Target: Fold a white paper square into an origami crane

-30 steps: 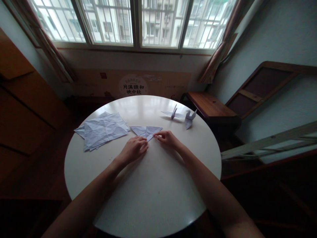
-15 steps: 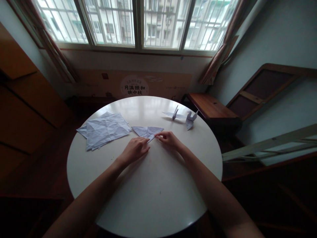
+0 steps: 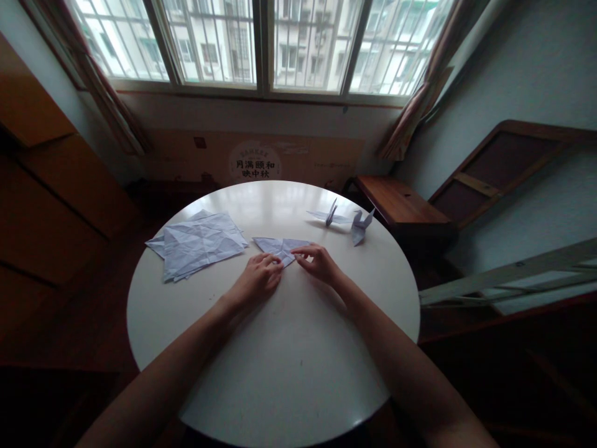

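A pale folded paper triangle (image 3: pixel 278 246) lies flat near the middle of the round white table (image 3: pixel 289 367). My left hand (image 3: pixel 257 278) rests on its near tip, fingers curled and pressed down on the paper. My right hand (image 3: pixel 318 262) pinches the paper's right edge between thumb and fingers. Both forearms reach in from the near edge of the table.
A loose stack of creased paper sheets (image 3: pixel 196 244) lies on the table's left. Two folded paper cranes (image 3: pixel 332 214) (image 3: pixel 360 226) stand at the far right. A wooden bench (image 3: pixel 396 202) stands beyond the table's right side, a window behind.
My hands have closed in a little on the folded triangle, the right hand shifting left along its edge. The view has drifted slightly.
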Motion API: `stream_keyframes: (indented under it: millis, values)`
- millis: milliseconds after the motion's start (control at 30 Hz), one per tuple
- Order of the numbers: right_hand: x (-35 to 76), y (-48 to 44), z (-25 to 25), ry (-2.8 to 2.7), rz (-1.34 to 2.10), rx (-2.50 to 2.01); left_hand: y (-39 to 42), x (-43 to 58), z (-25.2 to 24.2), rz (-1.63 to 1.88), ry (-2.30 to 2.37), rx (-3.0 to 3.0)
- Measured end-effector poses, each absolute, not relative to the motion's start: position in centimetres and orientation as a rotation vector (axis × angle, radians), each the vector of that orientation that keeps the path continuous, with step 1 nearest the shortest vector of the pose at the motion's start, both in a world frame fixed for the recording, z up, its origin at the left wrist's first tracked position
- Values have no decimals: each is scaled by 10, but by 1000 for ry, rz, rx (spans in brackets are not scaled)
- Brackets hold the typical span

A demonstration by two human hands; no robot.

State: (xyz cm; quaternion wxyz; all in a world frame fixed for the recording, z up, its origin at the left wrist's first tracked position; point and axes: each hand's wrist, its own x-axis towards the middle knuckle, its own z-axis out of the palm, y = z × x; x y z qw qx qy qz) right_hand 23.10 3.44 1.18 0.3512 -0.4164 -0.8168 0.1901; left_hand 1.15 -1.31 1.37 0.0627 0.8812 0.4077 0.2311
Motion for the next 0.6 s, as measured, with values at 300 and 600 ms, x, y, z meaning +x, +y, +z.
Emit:
stream_keyframes:
  millis: [300, 600]
  values:
    - [228, 26, 17, -2279, 614, -1026, -14, 12, 12, 687, 1103, 2672]
    - [227, 25, 16, -2345, 403, -1172, -18, 12, 24, 640, 1026, 2658]
